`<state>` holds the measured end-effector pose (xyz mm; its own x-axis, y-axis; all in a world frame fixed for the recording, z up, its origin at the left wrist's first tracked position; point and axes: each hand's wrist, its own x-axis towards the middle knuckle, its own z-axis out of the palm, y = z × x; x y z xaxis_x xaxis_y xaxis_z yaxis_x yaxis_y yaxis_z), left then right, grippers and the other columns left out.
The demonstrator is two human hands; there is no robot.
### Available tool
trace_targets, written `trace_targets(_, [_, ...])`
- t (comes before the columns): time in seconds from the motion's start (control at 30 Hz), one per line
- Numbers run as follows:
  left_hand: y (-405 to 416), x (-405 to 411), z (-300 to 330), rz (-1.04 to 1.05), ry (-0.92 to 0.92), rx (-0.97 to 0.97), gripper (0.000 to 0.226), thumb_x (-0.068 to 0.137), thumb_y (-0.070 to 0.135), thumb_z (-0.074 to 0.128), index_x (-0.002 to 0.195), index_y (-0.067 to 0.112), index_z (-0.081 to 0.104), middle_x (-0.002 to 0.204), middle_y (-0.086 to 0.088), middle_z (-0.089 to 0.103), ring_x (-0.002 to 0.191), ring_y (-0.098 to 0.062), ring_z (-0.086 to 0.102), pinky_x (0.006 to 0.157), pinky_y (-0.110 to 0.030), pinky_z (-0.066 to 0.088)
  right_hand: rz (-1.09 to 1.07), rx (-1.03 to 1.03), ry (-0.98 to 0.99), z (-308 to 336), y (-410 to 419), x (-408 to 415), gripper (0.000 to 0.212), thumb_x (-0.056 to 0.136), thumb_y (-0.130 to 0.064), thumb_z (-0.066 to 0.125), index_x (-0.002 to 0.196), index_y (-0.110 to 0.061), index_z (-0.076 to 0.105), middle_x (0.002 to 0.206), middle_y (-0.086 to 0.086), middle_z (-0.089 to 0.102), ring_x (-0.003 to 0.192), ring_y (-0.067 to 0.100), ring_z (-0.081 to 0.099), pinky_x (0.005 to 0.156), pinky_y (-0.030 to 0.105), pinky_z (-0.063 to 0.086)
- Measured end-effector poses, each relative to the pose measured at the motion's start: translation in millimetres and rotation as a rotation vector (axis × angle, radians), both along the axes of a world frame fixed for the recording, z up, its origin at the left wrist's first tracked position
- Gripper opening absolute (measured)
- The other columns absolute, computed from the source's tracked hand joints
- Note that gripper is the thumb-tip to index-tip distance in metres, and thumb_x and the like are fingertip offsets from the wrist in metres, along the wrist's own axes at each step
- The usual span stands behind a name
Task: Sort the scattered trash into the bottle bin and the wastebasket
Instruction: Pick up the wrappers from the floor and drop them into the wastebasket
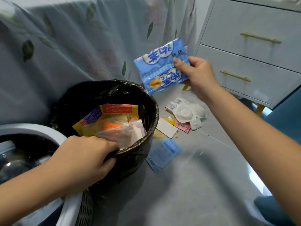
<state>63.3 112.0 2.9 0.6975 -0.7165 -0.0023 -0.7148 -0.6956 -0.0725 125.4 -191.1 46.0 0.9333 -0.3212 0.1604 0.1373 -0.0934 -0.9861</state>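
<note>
While my right hand [197, 75] is holding the blue snack wrapper [161, 66] up in the air, what I'm watching is where that wrapper sits vs the wastebasket [151, 115] mouth: it's hanging up and to the right of the rim, w/ its lower corner just about over the far-right edge of the black liner, not yet over the opening proper. Thumb is pressing on the wrapper's front near its right edge, other fingers are curling behind it, so it's a closed pinch w/ the pack fanning out to the left, long axis running roughly top to bottom and tilting a bit. My left hand [84, 157] is clamping the near rim of the wastebasket, fingers hooking over the liner edge, thumb outside, steadying it. Basket is already holding wrappers: a yellow pack [114, 111] and clear plastic bags [123, 132]. I'm judging the next move as a short sweep left and down w/ the right hand, then letting go; right hand is obv the nearer one since it's carrying the thing. Bottle bin [32, 129] is sitting at far left, touching or nearly touching the basket, not relevant for this item. More trash is waiting on the floor [187, 185] right of the basket: white crumpled bits [190, 111], a white card [167, 128], a pale blue sachet [164, 152].
</note>
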Motion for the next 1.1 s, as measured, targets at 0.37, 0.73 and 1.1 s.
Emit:
trace_targets(0.37, [3,3,-7,-0.025,-0.052,-0.053,0.038,0.077,0.046,0.028,0.098,0.028,0.053,0.098,0.005,0.065,0.093,-0.017,0.062,0.061,-0.030,0.036,0.390,-0.941,0.226,-38,95,29,0.027,0.077,-0.037,0.076,0.080,-0.010,0.073,0.071,0.005,0.067,0.069,0.011,0.058,0.059,0.027,0.038])
trace_targets(0.73, [4,2,-4,-0.009,-0.029,-0.052,0.038,0.081,0.050,0.022,0.098,0.031,0.051,0.090,0.006,0.065,0.085,-0.015,0.063,0.053,-0.031,0.030,-0.265,-0.690,0.107,-55,0,12,0.032,0.087,-0.027,0.066,0.117,-0.017,0.066,0.097,0.000,0.070,0.082,0.006,0.060,0.085,0.024,0.050])
trace_targets(1.1, [6,2,-3,-0.015,-0.023,-0.067,0.048,0.070,0.053,0.015,0.085,0.030,0.054,0.076,0.009,0.066,0.071,-0.015,0.065,0.047,-0.029,0.029,-0.071,-0.977,1.049,-242,-34,-46,0.096,0.063,-0.072,0.068,0.129,-0.006,0.046,0.132,0.013,0.050,0.123,0.030,0.045,0.094,0.039,0.041])
